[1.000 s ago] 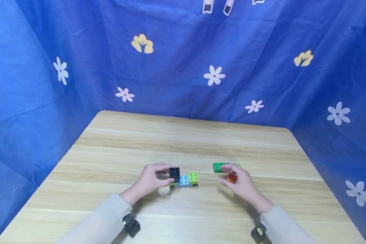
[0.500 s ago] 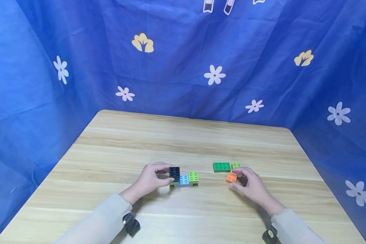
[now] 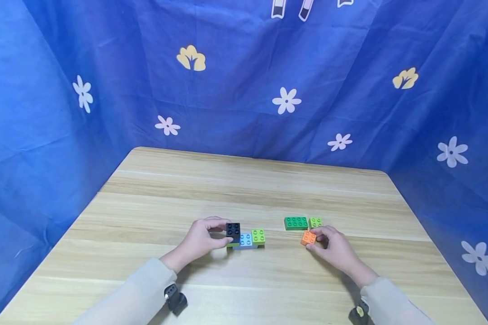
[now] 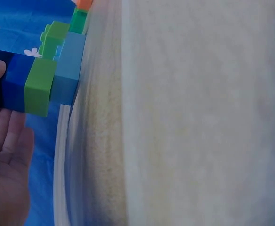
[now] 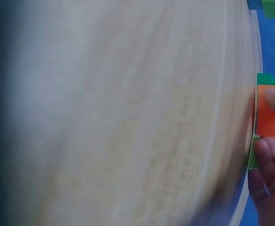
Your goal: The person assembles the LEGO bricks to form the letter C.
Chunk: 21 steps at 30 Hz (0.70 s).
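My left hand [image 3: 199, 238] grips the black brick [image 3: 233, 228] between thumb and fingers. In the left wrist view this brick tops a stack, with a dark blue brick [image 4: 17, 77] and a lime green brick [image 4: 39, 87] under it. The stack sits on one end of a light blue brick [image 4: 69, 68]; another lime brick [image 3: 258, 236] stands on its other end. To the right, my right hand [image 3: 337, 249] pinches an orange brick [image 3: 308, 238] at its right side, thumb and fingers on opposite faces.
Just behind the orange brick lie a long green brick [image 3: 296, 223] and a small lime brick [image 3: 315, 221], side by side. The wooden table [image 3: 244, 185] meets a blue patterned curtain [image 3: 236, 81] at the back and sides.
My right hand has drawn back to the right from over the orange brick and now pinches its side, so the green bricks behind show more. My left hand stays on the black brick.
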Available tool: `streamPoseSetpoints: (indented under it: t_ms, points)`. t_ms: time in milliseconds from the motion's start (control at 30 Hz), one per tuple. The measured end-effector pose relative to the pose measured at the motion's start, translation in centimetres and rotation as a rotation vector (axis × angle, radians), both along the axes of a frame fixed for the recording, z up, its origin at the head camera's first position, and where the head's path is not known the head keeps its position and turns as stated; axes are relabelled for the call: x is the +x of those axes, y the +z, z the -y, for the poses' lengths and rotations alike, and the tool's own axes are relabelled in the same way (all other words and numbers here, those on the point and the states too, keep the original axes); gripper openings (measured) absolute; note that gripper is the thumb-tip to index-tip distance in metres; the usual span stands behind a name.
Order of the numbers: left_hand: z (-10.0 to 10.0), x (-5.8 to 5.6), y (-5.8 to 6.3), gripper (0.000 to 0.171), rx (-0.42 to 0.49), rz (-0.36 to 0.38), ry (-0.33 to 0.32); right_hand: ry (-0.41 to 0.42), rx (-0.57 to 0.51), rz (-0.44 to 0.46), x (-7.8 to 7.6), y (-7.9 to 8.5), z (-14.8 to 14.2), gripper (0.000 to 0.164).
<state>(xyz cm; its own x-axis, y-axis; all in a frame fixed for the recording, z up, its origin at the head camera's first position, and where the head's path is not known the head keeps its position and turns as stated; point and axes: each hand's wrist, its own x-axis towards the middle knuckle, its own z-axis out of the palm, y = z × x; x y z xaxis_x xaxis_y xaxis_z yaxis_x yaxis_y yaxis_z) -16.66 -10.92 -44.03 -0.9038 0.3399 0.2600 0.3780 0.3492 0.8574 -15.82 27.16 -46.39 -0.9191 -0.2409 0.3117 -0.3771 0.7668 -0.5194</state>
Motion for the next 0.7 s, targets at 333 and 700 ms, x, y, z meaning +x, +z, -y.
streamPoseSetpoints:
  t_ms: [333,700]
  points:
    - [0.0,0.0,-0.2,0.040,0.009,-0.011,-0.001,0.056,-0.032,-0.018,0.2,0.7,1.6,0.038]
    - [0.0,0.0,-0.2,0.039,0.028,-0.012,-0.020,0.146,-0.084,0.062,-0.2,2.1,5.6,0.039]
